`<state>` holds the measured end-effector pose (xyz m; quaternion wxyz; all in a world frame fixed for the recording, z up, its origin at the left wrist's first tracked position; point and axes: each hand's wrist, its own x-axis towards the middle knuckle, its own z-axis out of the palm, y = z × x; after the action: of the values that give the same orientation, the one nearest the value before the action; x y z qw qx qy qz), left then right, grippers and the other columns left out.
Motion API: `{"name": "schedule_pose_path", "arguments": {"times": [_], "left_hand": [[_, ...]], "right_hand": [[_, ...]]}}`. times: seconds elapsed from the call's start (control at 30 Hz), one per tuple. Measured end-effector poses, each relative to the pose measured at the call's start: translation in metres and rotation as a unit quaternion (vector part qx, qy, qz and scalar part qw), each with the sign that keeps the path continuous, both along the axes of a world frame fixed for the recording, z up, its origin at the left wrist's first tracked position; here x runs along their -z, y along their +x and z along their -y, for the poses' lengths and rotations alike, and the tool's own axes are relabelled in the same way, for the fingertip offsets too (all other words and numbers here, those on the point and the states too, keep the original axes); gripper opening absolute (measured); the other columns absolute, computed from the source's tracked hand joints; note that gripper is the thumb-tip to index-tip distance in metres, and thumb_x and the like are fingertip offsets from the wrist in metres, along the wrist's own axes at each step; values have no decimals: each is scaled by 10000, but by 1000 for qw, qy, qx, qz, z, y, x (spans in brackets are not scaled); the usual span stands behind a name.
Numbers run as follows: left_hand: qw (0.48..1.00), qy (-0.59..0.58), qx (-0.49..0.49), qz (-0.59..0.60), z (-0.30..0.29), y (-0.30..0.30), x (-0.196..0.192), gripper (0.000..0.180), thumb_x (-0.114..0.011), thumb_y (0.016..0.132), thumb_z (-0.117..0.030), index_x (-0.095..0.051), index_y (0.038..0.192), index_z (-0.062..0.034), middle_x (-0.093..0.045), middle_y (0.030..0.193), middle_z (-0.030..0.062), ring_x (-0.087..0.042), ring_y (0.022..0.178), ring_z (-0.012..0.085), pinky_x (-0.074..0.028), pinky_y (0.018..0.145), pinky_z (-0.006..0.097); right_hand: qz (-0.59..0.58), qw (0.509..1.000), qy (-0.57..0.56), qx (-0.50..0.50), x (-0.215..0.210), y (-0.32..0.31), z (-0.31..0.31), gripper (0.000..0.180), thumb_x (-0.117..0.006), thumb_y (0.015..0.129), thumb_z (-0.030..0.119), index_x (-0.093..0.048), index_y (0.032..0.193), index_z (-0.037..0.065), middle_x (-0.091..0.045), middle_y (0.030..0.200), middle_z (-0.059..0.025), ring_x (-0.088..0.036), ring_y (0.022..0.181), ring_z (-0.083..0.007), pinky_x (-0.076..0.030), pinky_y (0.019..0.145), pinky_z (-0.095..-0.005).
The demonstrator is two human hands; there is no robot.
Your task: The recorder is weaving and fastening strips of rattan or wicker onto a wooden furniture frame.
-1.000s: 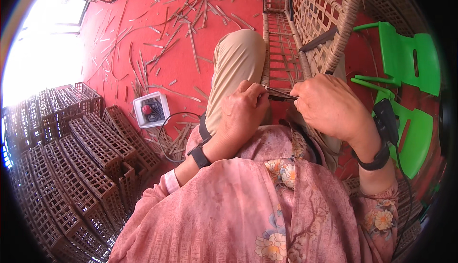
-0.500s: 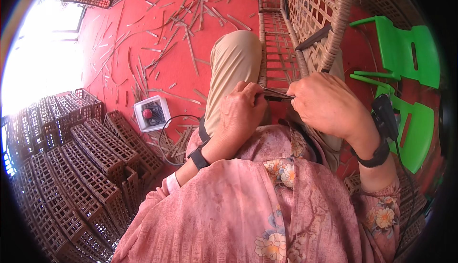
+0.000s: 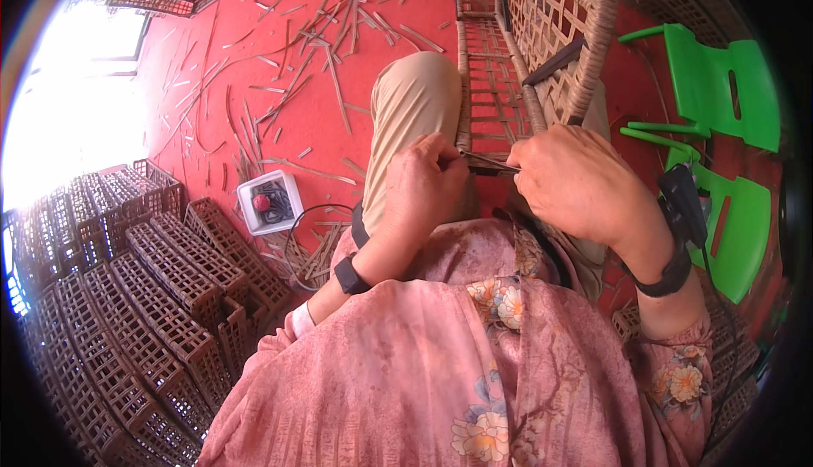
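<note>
Left hand (image 3: 423, 177) and right hand (image 3: 577, 181), held apart, each appeared pinched on a thin, greyish strip (image 3: 491, 160), lying crosswise between them at the tan, woven-lattice frame (image 3: 600, 35)'s near end.

The left hand (image 3: 428, 181) pinches a thin strip (image 3: 491, 161); the right hand (image 3: 572, 181) grips it opposite, the strip spanning the gap between them. Just ahead is a woven wicker frame (image 3: 590, 69), open-meshed and thick-rimmed. Loose strips (image 3: 337, 90) litter the red floor (image 3: 199, 77). Leftward, a white tub (image 3: 291, 189) containing a red ball (image 3: 261, 203) sits near stacked wicker latticework (image 3: 144, 331). Green plastic chairs (image 3: 699, 86) occupy the right.
</note>
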<state>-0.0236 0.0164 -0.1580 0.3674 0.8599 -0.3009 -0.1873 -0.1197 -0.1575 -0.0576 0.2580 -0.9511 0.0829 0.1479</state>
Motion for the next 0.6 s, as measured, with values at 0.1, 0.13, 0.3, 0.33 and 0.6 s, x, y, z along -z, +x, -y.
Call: {"name": "schedule_pose_path", "arguments": {"times": [0.1,0.13,0.3,0.33,0.6], "left_hand": [[988,8,-25,-150,0,7,-4,125,-737,781,-101,-667,810,-1,-662,691,49,-609,624,91,-484,583,276],[988,8,-25,-150,1,11,-5,125,-737,781,-101,-667,810,-1,-662,691,49,-609,624,91,-484,583,276],[967,23,-3,-254,3,22,-12,161,-761,784,-127,-670,829,-2,-676,712,42,-614,626,72,-479,581,254],[967,24,-6,-254,2,23,-13,161,-761,784,-127,-670,829,-2,-676,712,42,-614,626,72,-479,581,254],[990,67,66,-104,-1,18,-1,274,-719,862,-204,-603,968,20,-681,715,108,-679,635,165,-507,601,308]], "right_hand": [[21,1000,-2,-7,-1,-3,-2,155,-559,805,101,-653,721,11,-662,795,-221,-658,811,-388,-513,748,-483],[4,1000,-9,6,-7,-3,-5,151,-559,809,100,-649,727,12,-665,810,-215,-657,822,-381,-509,752,-479],[1,997,-77,-18,-10,-22,-19,195,-563,888,120,-636,1021,-3,-653,772,-217,-652,765,-390,-491,685,-489],[1,997,-76,-22,-14,-25,-19,195,-563,888,120,-636,1021,-3,-653,772,-217,-652,765,-390,-491,685,-489],[31,866,365,341,2,-48,-26,197,-470,953,44,-611,1084,2,-624,783,-52,-562,617,-84,-445,550,-252]]}}
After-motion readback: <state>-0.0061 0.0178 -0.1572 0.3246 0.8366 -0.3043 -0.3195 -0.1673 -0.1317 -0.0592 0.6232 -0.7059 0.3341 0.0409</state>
